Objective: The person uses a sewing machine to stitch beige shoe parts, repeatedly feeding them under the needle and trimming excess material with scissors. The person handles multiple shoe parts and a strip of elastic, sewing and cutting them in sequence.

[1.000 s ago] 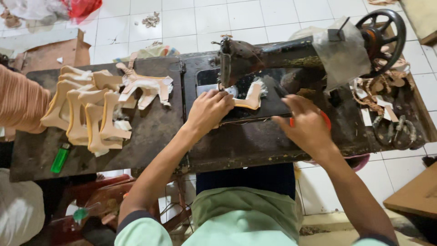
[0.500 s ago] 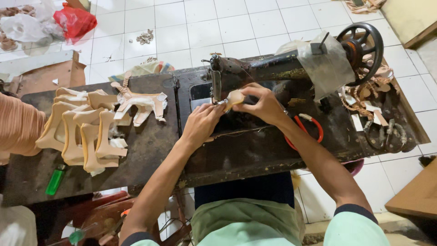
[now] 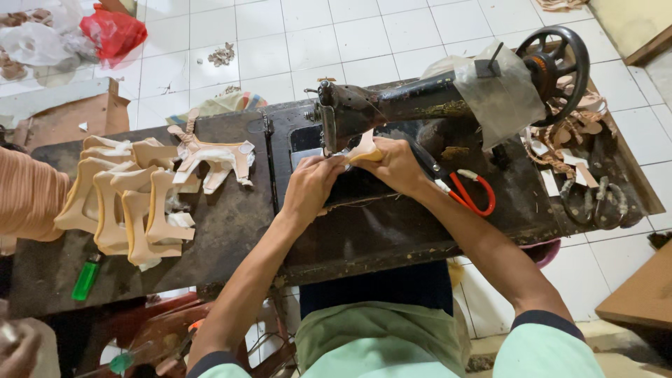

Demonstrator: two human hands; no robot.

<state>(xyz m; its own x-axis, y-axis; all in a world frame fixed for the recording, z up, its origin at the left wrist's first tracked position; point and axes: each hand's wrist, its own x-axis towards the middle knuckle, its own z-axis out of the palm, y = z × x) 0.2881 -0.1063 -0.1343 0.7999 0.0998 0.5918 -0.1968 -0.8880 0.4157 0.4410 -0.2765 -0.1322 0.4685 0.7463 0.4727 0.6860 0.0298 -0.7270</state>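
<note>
A black sewing machine (image 3: 392,105) stands on a dark worn table (image 3: 231,231). Both my hands hold a small tan leather piece (image 3: 364,149) under the machine's needle end. My left hand (image 3: 311,187) grips the piece from the near left side. My right hand (image 3: 392,166) pinches it from the right, close to the needle. Most of the piece is hidden by my fingers.
A stack of tan cut leather pieces (image 3: 122,203) lies on the table's left part, with a green lighter (image 3: 87,278) near its front edge. Red-handled scissors (image 3: 465,192) lie right of my right hand. Another person's orange sleeve (image 3: 28,199) is at far left. Scraps (image 3: 567,140) pile beside the handwheel.
My right hand moved from near the scissors up to the needle. Both hands lifted the tan piece off the machine bed and now hold it bunched at the needle.
</note>
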